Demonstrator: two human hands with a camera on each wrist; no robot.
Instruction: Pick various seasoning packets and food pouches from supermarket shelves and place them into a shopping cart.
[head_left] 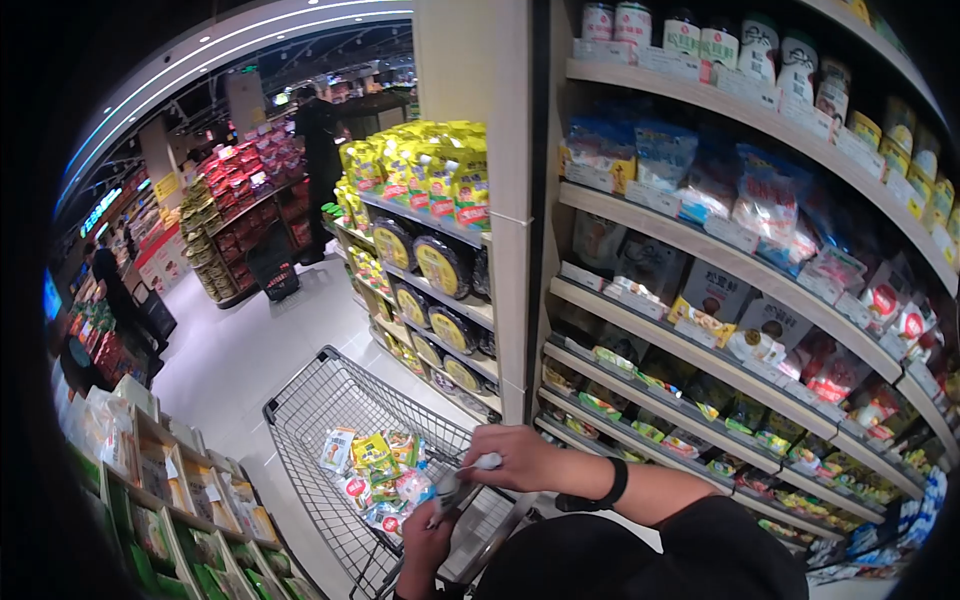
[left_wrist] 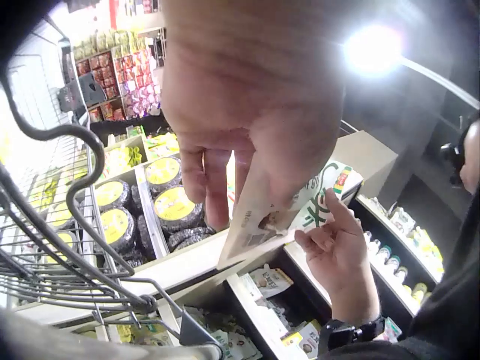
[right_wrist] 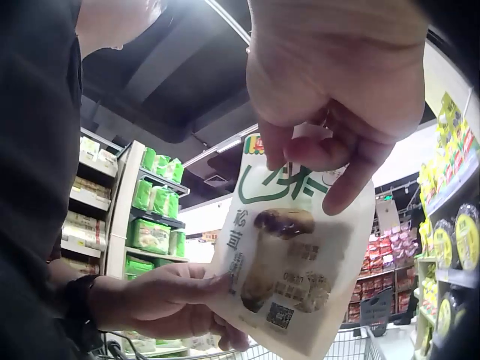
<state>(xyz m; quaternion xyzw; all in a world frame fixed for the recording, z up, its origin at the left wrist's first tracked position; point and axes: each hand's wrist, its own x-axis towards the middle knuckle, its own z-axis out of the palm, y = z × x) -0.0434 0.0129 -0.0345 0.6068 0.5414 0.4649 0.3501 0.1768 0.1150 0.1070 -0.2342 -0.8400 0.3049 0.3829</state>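
Between my two hands, over the cart's near end, is a white food pouch (right_wrist: pixel 289 259) with green lettering and a mushroom picture. My left hand (head_left: pixel 427 537) grips its lower side, thumb on one face and fingers behind. At the top end, my right hand (head_left: pixel 512 455) pinches it, one finger hanging down over the printed front in the right wrist view. The head view shows the pouch (head_left: pixel 450 490) nearly edge-on. Below and beyond lies a heap of colourful packets (head_left: pixel 374 455) in the wire shopping cart (head_left: pixel 300 420).
Tall shelves (head_left: pixel 690 205) of bottles and bags rise close on the right. Ahead, a shelf end holds yellow bags (head_left: pixel 430 165) and dark round packs (head_left: pixel 440 265). Green-edged bins (head_left: pixel 175 490) stand at left. Two people are farther along the pale aisle floor (head_left: pixel 215 350).
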